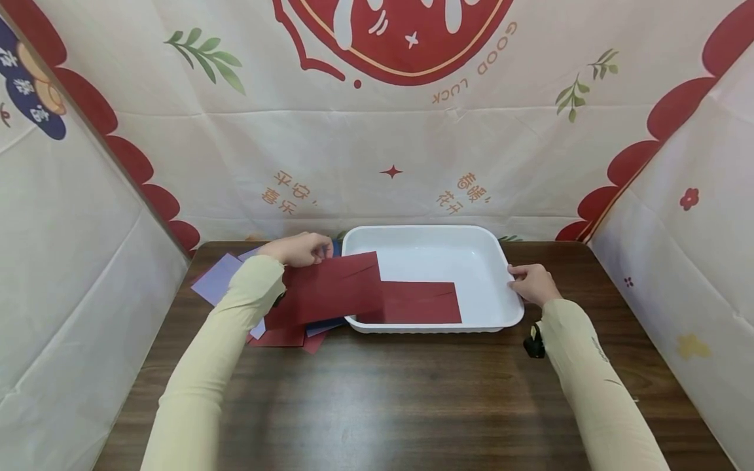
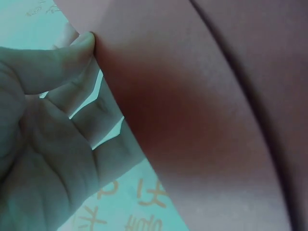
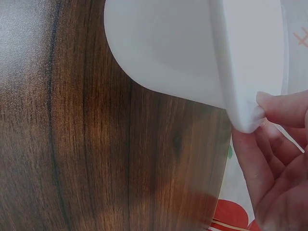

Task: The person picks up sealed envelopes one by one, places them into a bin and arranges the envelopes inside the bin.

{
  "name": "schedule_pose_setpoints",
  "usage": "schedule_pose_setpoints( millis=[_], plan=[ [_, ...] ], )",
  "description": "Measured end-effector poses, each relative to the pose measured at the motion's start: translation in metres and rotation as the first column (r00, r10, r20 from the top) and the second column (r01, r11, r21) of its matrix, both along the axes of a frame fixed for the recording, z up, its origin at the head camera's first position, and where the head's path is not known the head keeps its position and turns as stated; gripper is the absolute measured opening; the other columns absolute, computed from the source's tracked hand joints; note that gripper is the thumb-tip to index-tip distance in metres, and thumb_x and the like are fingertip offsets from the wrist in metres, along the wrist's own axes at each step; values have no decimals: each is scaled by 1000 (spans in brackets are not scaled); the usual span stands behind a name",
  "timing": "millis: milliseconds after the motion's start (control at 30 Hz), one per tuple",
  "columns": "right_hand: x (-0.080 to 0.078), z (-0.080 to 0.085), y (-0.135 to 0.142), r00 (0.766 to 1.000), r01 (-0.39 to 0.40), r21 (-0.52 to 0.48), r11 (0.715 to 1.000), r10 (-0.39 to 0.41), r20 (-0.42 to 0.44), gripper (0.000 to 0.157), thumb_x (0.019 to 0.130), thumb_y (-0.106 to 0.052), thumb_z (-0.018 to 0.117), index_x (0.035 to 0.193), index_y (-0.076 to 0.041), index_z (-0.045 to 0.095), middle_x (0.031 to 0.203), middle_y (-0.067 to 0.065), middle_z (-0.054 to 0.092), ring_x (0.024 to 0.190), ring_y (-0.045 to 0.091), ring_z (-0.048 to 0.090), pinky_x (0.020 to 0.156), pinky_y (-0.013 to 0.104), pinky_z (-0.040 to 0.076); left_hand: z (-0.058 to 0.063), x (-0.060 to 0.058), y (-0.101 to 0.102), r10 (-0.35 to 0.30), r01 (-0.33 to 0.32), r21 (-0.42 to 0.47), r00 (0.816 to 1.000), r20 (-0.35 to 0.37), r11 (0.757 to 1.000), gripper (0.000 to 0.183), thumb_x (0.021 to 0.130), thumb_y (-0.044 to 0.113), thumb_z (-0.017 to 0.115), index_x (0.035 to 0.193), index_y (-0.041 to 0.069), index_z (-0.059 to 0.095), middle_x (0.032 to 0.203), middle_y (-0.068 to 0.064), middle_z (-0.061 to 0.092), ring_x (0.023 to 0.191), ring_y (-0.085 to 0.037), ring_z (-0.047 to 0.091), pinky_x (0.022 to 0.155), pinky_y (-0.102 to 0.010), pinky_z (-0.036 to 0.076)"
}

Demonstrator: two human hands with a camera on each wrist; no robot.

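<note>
My left hand [image 1: 299, 249] pinches the far edge of a red envelope [image 1: 330, 291] between thumb and fingers. In the left wrist view the thumb presses on the envelope's face [image 2: 159, 106], with the fingers behind it. The held envelope slants across the left rim of a white tray [image 1: 424, 230], its right end over the inside. Another red envelope [image 1: 418, 302] lies flat in the tray's near part, its left end covered by the held one. My right hand [image 1: 535, 284] grips the tray's right rim, thumb on top and fingers beneath, as the right wrist view shows.
A loose pile left of the tray has a purple envelope [image 1: 218, 278], a red piece [image 1: 279, 337] and a dark blue piece [image 1: 324, 326], partly hidden by the left arm and held envelope. A printed cloth [image 1: 377, 140] hangs behind the brown wooden table [image 1: 377, 392].
</note>
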State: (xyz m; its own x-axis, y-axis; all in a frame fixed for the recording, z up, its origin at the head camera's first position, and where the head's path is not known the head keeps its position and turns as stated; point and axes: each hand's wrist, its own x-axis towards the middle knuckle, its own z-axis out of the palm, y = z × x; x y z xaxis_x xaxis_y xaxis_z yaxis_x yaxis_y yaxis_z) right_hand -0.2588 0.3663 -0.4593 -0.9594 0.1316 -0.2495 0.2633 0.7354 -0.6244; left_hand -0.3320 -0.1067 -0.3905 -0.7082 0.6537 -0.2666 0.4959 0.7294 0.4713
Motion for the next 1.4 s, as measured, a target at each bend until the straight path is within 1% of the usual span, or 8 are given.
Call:
schedule_pose_setpoints(
  millis=[133,267,500,767,867,1033,1233,1400],
  plan=[
    [0,1,-1,1000,-2,0,1000,2,-2,47,84,-7,57,127,8,45,87,17,54,70,21,51,58,29,51,3,-1,11,-14,14,-9,1000,-1,1000,18,85,-4,50,92,11,56,91,-6,60,81,-19,51,66,-28,42],
    [0,2,-1,1000,-6,2,1000,6,-7,47,84,-6,57,127,9,45,86,17,53,70,21,51,57,28,50,4,-4,23,-33,33,-10,999,0,999,18,85,-4,50,93,11,57,92,-7,61,82,-19,52,66,-28,42],
    [0,1,-1,1000,1,2,1000,-1,-4,47,84,-7,57,127,8,45,88,17,54,71,21,51,58,28,51,7,-6,46,-63,63,-14,998,13,998,21,86,-4,48,97,12,57,101,-8,62,90,-18,55,67,-26,42],
    [1,1,-1,1000,8,2,1000,-8,6,47,84,-7,58,128,7,45,90,18,53,72,21,51,59,28,51,9,-7,72,-95,96,-14,995,30,995,19,87,-3,46,98,10,55,101,-7,60,89,-17,53,68,-26,41],
    [2,1,0,1000,3,-5,1000,-3,10,48,85,-8,57,128,7,44,90,19,53,73,22,51,59,28,50,9,-7,81,-92,93,-11,995,38,996,20,88,-4,46,98,10,55,101,-7,59,87,-17,51,67,-25,41],
    [1,0,2,1000,-4,-3,1000,4,6,48,85,-8,57,128,7,44,88,17,54,71,21,51,59,28,51,9,-7,95,-96,96,-30,995,15,995,20,87,-3,46,99,11,55,100,-6,58,83,-17,50,65,-25,41],
    [0,0,1,1000,-4,-1,1000,4,-1,48,84,-7,57,128,8,44,86,16,53,71,21,51,59,29,51,8,-8,110,-101,100,-50,995,-14,994,20,87,-1,47,99,13,55,100,-5,58,84,-16,50,66,-25,41],
    [0,1,0,1000,-5,-2,1000,5,2,48,84,-7,57,128,8,44,85,16,53,71,21,51,60,31,51,9,-8,121,-101,101,-35,995,1,994,20,88,-1,47,99,13,55,101,-5,57,84,-17,51,65,-25,42]
  ],
)
